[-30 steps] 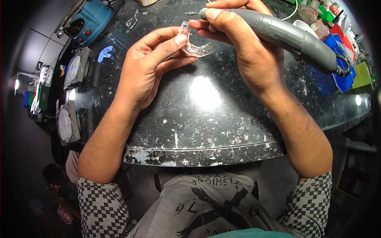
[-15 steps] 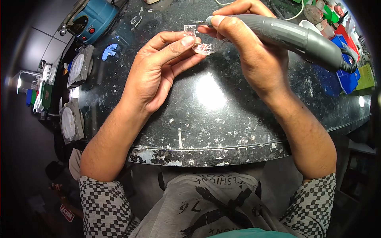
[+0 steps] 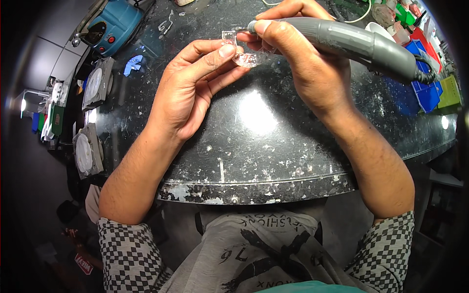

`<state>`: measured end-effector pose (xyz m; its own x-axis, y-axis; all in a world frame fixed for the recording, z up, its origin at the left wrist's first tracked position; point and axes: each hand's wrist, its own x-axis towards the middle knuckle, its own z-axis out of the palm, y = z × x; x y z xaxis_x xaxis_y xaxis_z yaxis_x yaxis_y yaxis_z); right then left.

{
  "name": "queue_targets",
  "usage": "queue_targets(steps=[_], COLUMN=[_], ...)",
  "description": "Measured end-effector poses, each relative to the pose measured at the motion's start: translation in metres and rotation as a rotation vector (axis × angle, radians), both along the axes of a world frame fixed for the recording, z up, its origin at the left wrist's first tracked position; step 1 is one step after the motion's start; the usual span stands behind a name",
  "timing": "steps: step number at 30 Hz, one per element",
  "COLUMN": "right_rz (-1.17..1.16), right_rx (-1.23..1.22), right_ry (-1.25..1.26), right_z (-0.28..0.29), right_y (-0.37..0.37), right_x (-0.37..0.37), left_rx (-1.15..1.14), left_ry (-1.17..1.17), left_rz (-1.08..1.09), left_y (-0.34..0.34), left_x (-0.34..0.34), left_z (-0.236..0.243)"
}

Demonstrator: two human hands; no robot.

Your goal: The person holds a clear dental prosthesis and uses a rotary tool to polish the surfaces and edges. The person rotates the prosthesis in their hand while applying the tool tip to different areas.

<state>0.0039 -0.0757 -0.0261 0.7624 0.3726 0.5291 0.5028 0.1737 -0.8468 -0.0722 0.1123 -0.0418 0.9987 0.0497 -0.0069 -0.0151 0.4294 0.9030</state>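
Note:
My left hand (image 3: 190, 88) pinches a small, clear plastic dental tray (image 3: 247, 59) between thumb and fingers, above the black bench. My right hand (image 3: 320, 80) grips a thick grey rotary handpiece (image 3: 354, 41) with a coiled cord at its rear. The thin bit (image 3: 242, 28) at the handpiece's nose reaches left to just by the tray's raised upper end; whether it touches, I cannot tell. Some of my right fingers are behind the handpiece, close to the tray.
Scratched black bench (image 3: 210, 161); blue machine (image 3: 111, 29) at upper left; grey plates with white discs (image 3: 88, 151) along the left edge; blue putty pieces (image 3: 133, 63); white cable (image 3: 359, 18); blue, red and yellow-green containers (image 3: 450, 92) crowd the upper right.
My left hand has moved slightly right and turned the tray, so one end now stands upright. The handpiece has shifted a little, first right and down, then slightly back left.

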Motion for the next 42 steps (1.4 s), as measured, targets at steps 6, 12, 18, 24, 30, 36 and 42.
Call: queue_targets(steps=[6,12,18,24,30,36,42], right_rz=[0.058,0.050,-0.005,0.056,0.071,0.070,0.072], right_rx=[0.040,0.042,-0.009,0.012,0.058,0.018,0.021], right_ry=[0.054,0.006,0.014,0.031,0.024,0.040,-0.001], right_z=[-0.010,-0.007,0.002,-0.002,-0.006,-0.002,-0.012], right_y=[0.002,0.001,0.001,-0.001,0.001,-0.001,0.001], right_x=[0.007,0.003,-0.007,-0.001,-0.001,-0.002,0.006], left_rx=[0.002,0.009,0.025,0.039,0.039,0.035,0.027], left_ry=[0.008,0.004,0.009,0.011,0.007,0.012,0.018], left_rz=[-0.012,-0.015,-0.016,-0.014,-0.020,-0.024,-0.028], left_y=[0.000,0.000,0.000,0.000,0.001,0.002,0.001], left_x=[0.000,-0.001,-0.001,-0.002,-0.001,-0.001,-0.002], left_z=[-0.001,-0.001,-0.001,0.000,-0.001,-0.001,-0.001])
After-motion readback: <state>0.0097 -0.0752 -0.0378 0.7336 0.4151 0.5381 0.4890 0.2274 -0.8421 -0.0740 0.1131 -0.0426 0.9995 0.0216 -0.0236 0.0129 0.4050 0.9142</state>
